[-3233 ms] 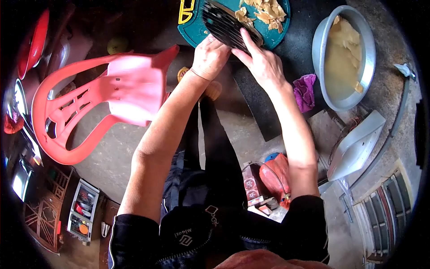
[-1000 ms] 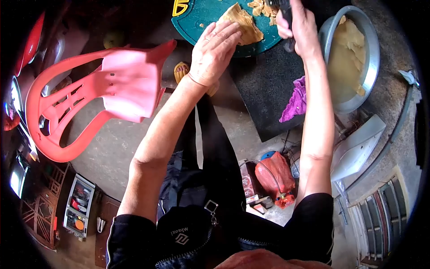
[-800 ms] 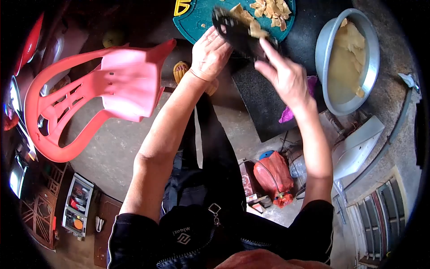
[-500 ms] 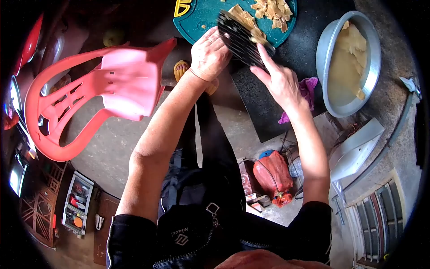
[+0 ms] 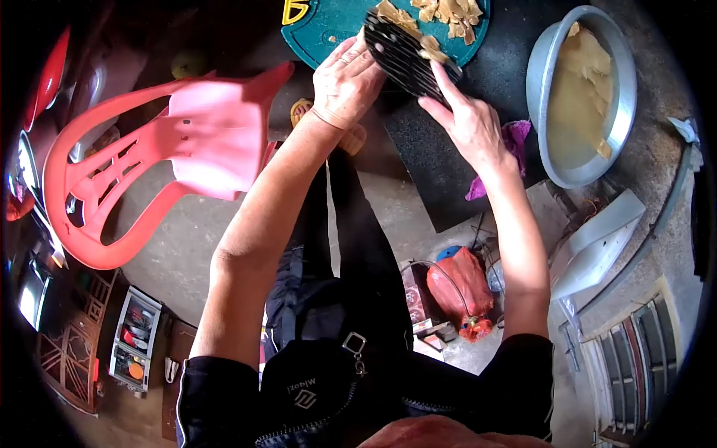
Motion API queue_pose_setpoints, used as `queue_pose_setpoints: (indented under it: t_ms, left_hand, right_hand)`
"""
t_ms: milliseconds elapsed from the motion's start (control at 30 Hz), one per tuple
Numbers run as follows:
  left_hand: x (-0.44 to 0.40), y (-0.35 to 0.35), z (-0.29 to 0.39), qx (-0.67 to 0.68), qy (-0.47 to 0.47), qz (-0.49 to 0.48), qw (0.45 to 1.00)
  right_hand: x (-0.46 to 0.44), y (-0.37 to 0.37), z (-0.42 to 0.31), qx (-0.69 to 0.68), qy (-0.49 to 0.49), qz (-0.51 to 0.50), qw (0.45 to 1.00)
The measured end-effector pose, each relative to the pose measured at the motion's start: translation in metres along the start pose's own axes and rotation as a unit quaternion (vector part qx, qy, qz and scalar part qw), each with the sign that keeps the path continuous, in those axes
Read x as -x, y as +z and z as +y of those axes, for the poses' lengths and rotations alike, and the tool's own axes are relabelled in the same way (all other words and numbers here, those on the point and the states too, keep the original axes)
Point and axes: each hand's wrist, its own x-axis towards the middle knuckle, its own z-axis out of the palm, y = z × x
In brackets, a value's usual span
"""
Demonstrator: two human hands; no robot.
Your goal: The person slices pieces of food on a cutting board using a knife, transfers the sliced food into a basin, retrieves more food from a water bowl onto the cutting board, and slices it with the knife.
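Right hand (image 5: 476, 128) — curled mostly closed, gripping the black knife (image 5: 403, 58)

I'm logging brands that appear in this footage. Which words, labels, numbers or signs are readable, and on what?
"Miqozi": on the black fabric at the person's waist, beside a white logo; letters small, spelling uncertain.
Patterned box on the floor: any print is too small to read.
No readable numbers.

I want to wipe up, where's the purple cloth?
In the head view, the purple cloth is right of centre, partly behind the right wrist, left of the basin.
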Motion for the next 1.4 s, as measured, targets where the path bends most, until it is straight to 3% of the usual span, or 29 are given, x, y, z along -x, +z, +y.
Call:
queue_pose_setpoints:
  t_ms: [233, 367, 400, 467, 500, 667, 867, 1000, 1033, 1200, 1300, 1400]
  left_hand:
    - [0.011, 0.0, 0.0, -0.01, -0.058, -0.083, 0.995]
    - [0.001, 0.002, 0.0, 0.001, -0.003, 0.016, 1.0]
    - [-0.001, 0.003, 0.0, 0.007, 0.0, 0.022, 1.0]
    - [-0.002, 0.003, 0.0, 0.014, 0.007, 0.031, 0.999]
    - [-0.002, 0.003, -0.002, 0.026, 0.007, 0.024, 0.999]
    - [0.007, 0.003, -0.003, 0.033, -0.016, -0.012, 0.999]
    - [0.005, -0.002, -0.003, 0.018, 0.007, -0.005, 1.0]
    - [0.009, 0.001, -0.001, 0.005, -0.028, -0.008, 1.0]
    - [0.009, 0.003, 0.0, -0.01, -0.03, -0.013, 0.999]
    - [0.009, 0.0, -0.002, -0.034, -0.011, -0.025, 0.999]
    - [0.002, 0.002, -0.001, -0.008, 0.0, 0.008, 1.0]
    - [-0.001, 0.001, -0.002, 0.002, -0.006, 0.009, 1.0]
  right_hand:
    - [-0.074, 0.021, -0.01, 0.049, -0.061, 0.047, 0.996]
    - [-0.04, -0.005, 0.011, -0.005, -0.027, 0.042, 0.999]
    - [-0.032, -0.018, 0.011, -0.024, 0.033, -0.015, 0.999]
    - [-0.028, -0.033, 0.009, -0.047, 0.112, -0.033, 0.992]
    - [-0.028, -0.028, 0.009, -0.06, 0.091, 0.06, 0.992]
    - [-0.001, -0.037, -0.026, -0.003, 0.045, -0.063, 0.997]
    - [0.002, -0.017, -0.02, -0.017, 0.026, -0.052, 0.998]
    - [-0.035, 0.021, -0.01, 0.009, -0.051, 0.003, 0.999]
    - [-0.038, 0.017, -0.018, -0.012, 0.018, -0.035, 0.999]
    - [-0.012, 0.005, -0.013, 0.05, 0.005, -0.021, 0.999]
    - [0.014, -0.001, 0.001, 0.03, -0.041, 0.047, 0.998]
    - [-0.005, 0.007, 0.001, 0.017, -0.022, 0.007, 1.0]
